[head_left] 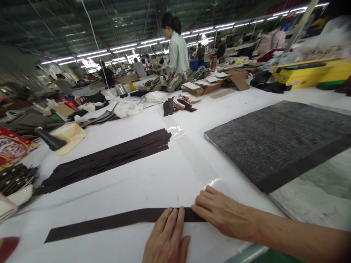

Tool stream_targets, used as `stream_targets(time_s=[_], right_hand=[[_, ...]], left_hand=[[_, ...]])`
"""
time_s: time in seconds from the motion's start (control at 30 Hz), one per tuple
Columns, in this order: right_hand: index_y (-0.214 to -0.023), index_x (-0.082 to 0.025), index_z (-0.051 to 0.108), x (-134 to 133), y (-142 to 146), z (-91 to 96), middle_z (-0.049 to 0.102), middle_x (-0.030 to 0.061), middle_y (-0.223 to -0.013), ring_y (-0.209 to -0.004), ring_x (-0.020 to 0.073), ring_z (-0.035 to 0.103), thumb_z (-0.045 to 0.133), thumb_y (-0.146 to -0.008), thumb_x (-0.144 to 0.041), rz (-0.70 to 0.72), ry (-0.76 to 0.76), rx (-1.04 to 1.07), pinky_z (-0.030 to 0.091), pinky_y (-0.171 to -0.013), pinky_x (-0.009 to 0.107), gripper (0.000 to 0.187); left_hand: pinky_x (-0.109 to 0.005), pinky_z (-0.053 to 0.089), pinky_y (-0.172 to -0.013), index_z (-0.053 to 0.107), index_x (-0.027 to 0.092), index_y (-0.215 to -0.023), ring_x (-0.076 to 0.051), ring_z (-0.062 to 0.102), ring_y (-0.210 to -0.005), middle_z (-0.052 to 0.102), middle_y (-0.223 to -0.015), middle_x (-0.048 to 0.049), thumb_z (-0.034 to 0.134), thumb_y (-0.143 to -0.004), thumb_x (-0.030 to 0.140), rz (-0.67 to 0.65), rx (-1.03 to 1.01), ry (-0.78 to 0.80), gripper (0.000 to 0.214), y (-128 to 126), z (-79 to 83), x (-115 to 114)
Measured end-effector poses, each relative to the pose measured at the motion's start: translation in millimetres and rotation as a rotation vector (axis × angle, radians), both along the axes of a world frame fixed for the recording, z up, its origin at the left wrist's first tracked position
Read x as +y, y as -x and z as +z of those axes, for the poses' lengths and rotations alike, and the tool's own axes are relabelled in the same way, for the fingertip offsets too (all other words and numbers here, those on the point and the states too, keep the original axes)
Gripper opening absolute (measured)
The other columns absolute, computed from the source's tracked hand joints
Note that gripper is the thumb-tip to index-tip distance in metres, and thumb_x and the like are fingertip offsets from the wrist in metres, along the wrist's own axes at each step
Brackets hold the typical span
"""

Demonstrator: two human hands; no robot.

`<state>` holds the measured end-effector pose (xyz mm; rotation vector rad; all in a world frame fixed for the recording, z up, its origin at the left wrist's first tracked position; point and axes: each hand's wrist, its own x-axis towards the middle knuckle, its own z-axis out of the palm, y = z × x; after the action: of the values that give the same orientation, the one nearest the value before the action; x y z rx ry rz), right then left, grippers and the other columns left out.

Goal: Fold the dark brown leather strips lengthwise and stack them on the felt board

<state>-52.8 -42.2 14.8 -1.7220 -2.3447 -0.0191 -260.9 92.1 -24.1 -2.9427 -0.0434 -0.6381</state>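
Note:
A long, narrow dark brown fabric strip (109, 223) lies across the white table near its front edge. My left hand (166, 237) rests on it with fingers stretched out flat, the fingertips over the strip's upper edge. Just to the right, my right hand (219, 212) has its fingers curled closed at the strip's right part; the thumb and that end of the strip are hidden beneath it. Beyond my hands, a pile of similar dark strips (109, 160) is laid out lengthwise on the table.
To the right lies a stack of dark grey textured sheets (285, 142). At the left sits a black-handled tool (51, 138) on a cream-coloured block (72, 137). Cardboard pieces (203, 87) and a yellow box (309, 75) are farther back. A person (178, 51) stands across the table.

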Motion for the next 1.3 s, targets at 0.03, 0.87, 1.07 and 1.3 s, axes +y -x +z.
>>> stream_targets(time_s=[0.03,0.87,1.07,1.3], right_hand=[[-0.098,-0.012,0.056,-1.0,-0.1,0.1,0.051,0.0061,-0.087,-0.076,0.0202,0.04,0.039,-0.093,-0.008,0.005,0.008,-0.002,0.032,-0.076,0.036,0.018],[-0.106,-0.009,0.056,-40.7,-21.5,14.2,0.052,0.0065,-0.086,-0.076,0.0187,0.043,0.036,-0.096,-0.009,-0.032,0.005,-0.078,0.035,-0.079,0.037,0.023],[-0.113,-0.006,0.055,-48.6,-25.1,16.9,0.053,0.0069,-0.086,-0.074,0.0182,0.043,0.033,-0.097,-0.008,-0.015,0.001,-0.083,0.036,-0.078,0.035,0.028],[-0.115,-0.007,0.055,-61.7,-28.9,15.2,0.053,0.0073,-0.085,-0.076,0.0191,0.044,0.033,-0.097,-0.008,-0.044,0.014,-0.073,0.036,-0.077,0.037,0.028]], left_hand=[[-0.03,0.052,-0.09,0.05,0.008,-0.131,-0.024,0.057,-0.111,0.062,-0.12,-0.0106,0.045,-0.094,0.032,0.004,0.005,0.002,0.044,-0.5,-0.2,-0.1],[-0.034,0.05,-0.077,0.047,0.025,-0.137,-0.024,0.055,-0.089,0.058,-0.097,-0.0071,0.047,-0.093,0.034,-0.005,0.021,-0.082,0.045,-18.1,8.1,-3.1],[-0.034,0.048,-0.075,0.049,0.026,-0.135,-0.024,0.055,-0.088,0.059,-0.095,-0.0067,0.047,-0.092,0.033,-0.031,0.0,-0.127,0.044,-18.6,10.8,-1.9],[-0.033,0.047,-0.077,0.05,0.026,-0.135,-0.023,0.057,-0.088,0.061,-0.093,-0.0056,0.048,-0.093,0.034,-0.04,0.004,-0.148,0.043,-18.1,10.1,0.2]])
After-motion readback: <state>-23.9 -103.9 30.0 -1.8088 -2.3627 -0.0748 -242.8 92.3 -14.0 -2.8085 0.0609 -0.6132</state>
